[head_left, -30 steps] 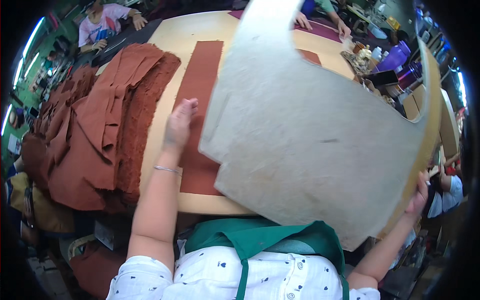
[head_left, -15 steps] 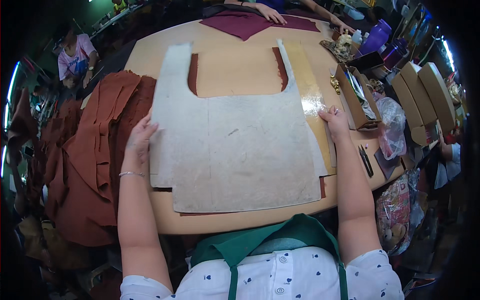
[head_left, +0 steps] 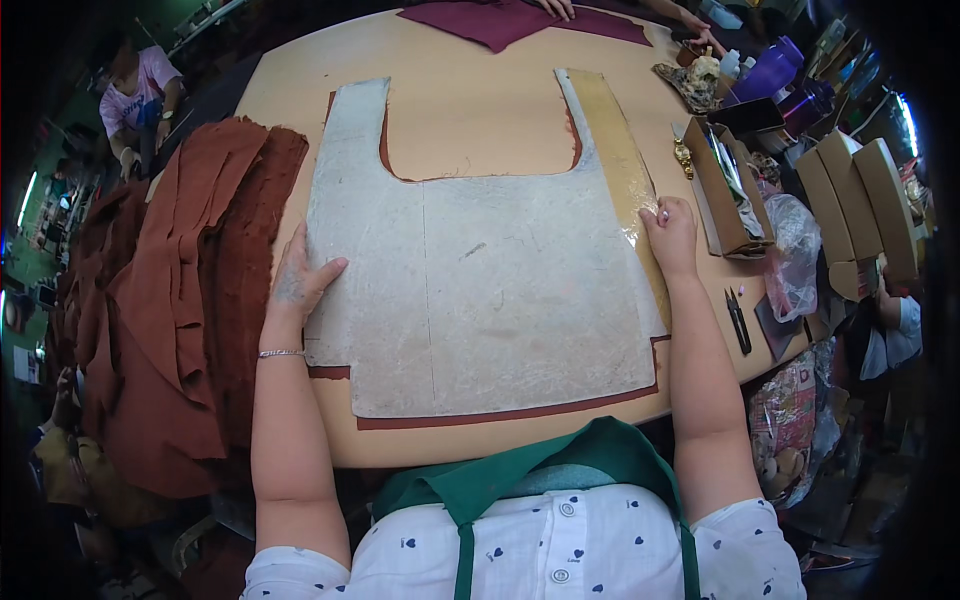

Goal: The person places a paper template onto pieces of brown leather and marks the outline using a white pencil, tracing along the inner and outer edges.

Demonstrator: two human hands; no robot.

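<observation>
A large grey-white cutting template [head_left: 500, 290], shaped like a bag panel with a deep cut-out at the far side, lies flat on a rust-brown fabric piece [head_left: 500, 411]. The fabric shows as a thin rim, mostly at the near edge. A yellow, taped strip [head_left: 625, 150] runs down the template's right side. My left hand [head_left: 303, 275] rests at the left edge, thumb stretched over the template and fingers along its side. At the right edge, my right hand [head_left: 672, 230] is curled closed against the yellow strip; a small pale tip shows between its fingers.
A pile of rust-brown fabric [head_left: 190, 290] hangs off the table's left side. On the right lie black thread snips [head_left: 738, 322], a gold watch [head_left: 683, 157], a cardboard box [head_left: 735, 195] and a plastic bag [head_left: 793, 250]. Across the table, another person's hand [head_left: 556, 8] touches maroon fabric [head_left: 490, 22].
The template has come down and lines up more closely with the brown fabric. My left thumb has moved inward onto it, and its fingers have loosened. My right hand stays at the right edge.
</observation>
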